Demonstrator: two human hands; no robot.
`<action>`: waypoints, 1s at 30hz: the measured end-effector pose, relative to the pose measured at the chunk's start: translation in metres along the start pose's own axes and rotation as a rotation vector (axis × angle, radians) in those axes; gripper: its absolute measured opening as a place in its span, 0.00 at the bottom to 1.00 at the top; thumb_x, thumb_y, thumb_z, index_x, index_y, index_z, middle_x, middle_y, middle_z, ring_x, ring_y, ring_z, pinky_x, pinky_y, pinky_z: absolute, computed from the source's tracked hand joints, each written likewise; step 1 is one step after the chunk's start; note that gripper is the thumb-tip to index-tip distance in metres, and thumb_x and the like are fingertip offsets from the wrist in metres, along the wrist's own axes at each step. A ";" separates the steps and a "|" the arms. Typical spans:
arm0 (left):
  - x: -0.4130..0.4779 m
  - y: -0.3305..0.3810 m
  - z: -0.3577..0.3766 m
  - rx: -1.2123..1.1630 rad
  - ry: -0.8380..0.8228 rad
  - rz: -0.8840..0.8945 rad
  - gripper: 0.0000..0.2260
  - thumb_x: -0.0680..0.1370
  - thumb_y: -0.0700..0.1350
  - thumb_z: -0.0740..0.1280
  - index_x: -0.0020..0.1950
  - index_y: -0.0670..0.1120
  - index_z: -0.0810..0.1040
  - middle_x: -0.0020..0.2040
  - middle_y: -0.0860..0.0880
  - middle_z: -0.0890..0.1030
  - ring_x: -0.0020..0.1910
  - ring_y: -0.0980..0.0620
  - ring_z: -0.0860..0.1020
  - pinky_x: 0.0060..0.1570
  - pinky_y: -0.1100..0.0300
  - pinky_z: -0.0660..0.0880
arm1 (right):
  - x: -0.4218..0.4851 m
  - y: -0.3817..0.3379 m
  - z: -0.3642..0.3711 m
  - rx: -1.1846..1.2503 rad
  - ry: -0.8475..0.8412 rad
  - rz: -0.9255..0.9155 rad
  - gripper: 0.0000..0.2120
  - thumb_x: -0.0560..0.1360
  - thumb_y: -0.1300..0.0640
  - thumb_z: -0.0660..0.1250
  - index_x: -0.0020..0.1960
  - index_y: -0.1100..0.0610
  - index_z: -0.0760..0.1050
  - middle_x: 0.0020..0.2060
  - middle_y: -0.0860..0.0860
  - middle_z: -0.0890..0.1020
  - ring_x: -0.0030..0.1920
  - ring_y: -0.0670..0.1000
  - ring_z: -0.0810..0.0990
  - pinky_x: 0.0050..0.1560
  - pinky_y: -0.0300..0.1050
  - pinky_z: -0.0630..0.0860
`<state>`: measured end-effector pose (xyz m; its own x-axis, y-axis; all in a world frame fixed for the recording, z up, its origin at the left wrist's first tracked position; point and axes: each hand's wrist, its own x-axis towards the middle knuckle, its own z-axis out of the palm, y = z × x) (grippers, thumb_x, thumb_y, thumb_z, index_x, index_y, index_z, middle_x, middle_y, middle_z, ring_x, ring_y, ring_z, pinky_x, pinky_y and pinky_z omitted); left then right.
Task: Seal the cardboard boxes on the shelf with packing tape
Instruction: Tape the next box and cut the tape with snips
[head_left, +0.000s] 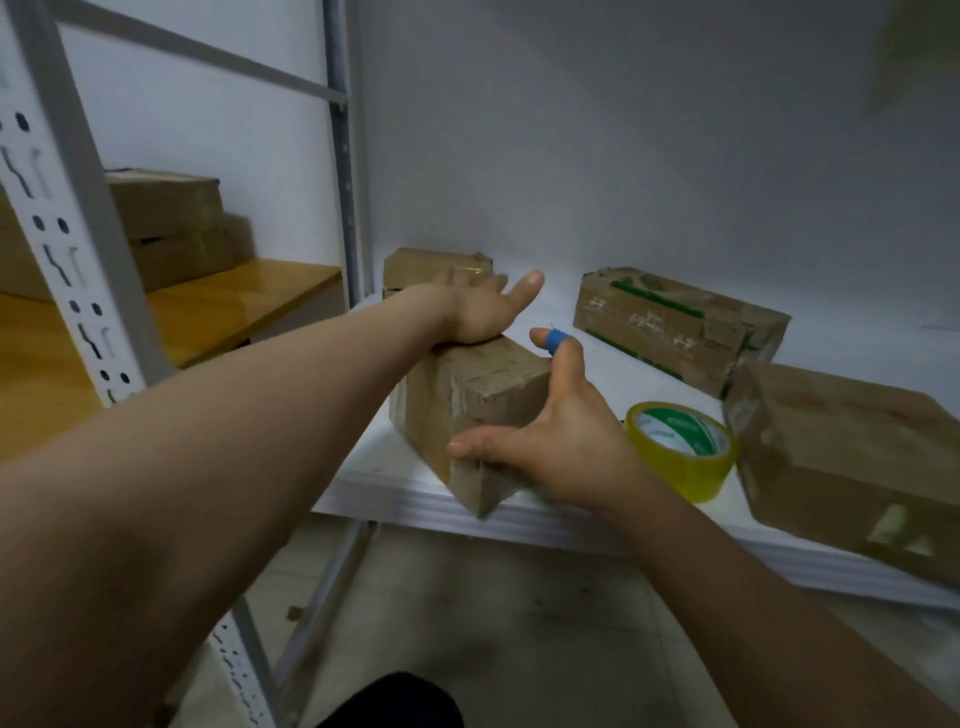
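Reaching straight out on an extended left forearm (260, 415), the left hand (483, 312) rests the heel of its palm on the far end of the box (467, 400), fingers straight and spread. The right hand (561, 431) spans the box's near right side, thumb on the top edge, fingers apart, clasping nothing. The box lies at the front edge of the shelf (441, 512), and the tape roll (675, 441) sits just right of the right hand.

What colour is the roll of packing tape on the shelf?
Yellow, with a green and white core label; the roll of packing tape shows clearly in the head view.
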<state>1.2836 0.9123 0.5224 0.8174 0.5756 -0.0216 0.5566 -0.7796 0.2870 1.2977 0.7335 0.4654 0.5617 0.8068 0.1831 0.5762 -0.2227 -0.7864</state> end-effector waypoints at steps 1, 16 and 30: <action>-0.001 -0.002 -0.001 0.013 0.008 0.010 0.41 0.73 0.77 0.36 0.82 0.59 0.46 0.83 0.50 0.46 0.81 0.44 0.38 0.76 0.37 0.39 | -0.001 0.000 -0.002 0.002 -0.018 -0.002 0.57 0.59 0.40 0.83 0.76 0.41 0.49 0.64 0.42 0.66 0.64 0.46 0.69 0.61 0.43 0.70; -0.030 0.012 -0.005 0.338 0.165 0.349 0.34 0.78 0.71 0.41 0.82 0.58 0.49 0.83 0.47 0.52 0.81 0.48 0.46 0.77 0.41 0.41 | 0.016 0.038 -0.007 0.361 -0.180 0.044 0.14 0.80 0.67 0.66 0.59 0.50 0.78 0.50 0.47 0.87 0.53 0.46 0.85 0.56 0.43 0.81; -0.058 0.005 -0.009 0.179 -0.172 0.133 0.57 0.59 0.81 0.62 0.80 0.64 0.38 0.83 0.50 0.44 0.81 0.42 0.41 0.75 0.35 0.47 | 0.017 0.027 0.008 -0.135 -0.195 0.027 0.19 0.78 0.60 0.69 0.67 0.51 0.74 0.45 0.45 0.81 0.48 0.47 0.80 0.48 0.40 0.74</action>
<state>1.2382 0.8772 0.5333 0.8895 0.4271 -0.1622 0.4479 -0.8853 0.1251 1.3184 0.7459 0.4425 0.4600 0.8872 0.0350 0.6438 -0.3062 -0.7013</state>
